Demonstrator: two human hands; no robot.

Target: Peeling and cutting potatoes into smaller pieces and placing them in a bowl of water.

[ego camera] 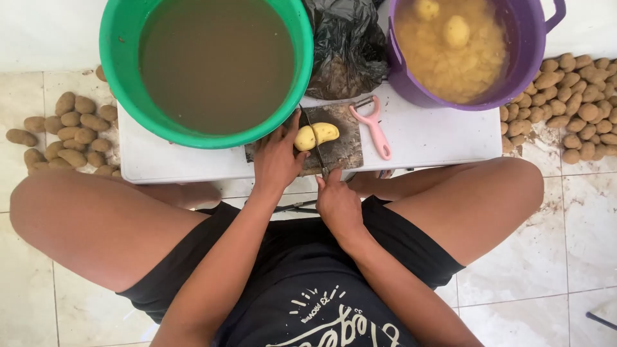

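The left hand [276, 157] lies with fingers spread and pressed on a peeled potato [315, 135], its grip loose and steadying; the right hand [337, 204] is closed tight around the handle of a knife [315, 142], whose thin blade crosses the potato; the potato is smooth, pale yellow and oblong, lying on a worn dark cutting board [344, 149] on the white worktop [430, 138]; a pink plastic peeler [375, 130] rests just beside the board; a green tub [122, 71] holds murky water; a purple bucket [533, 58] holds peeled potatoes.
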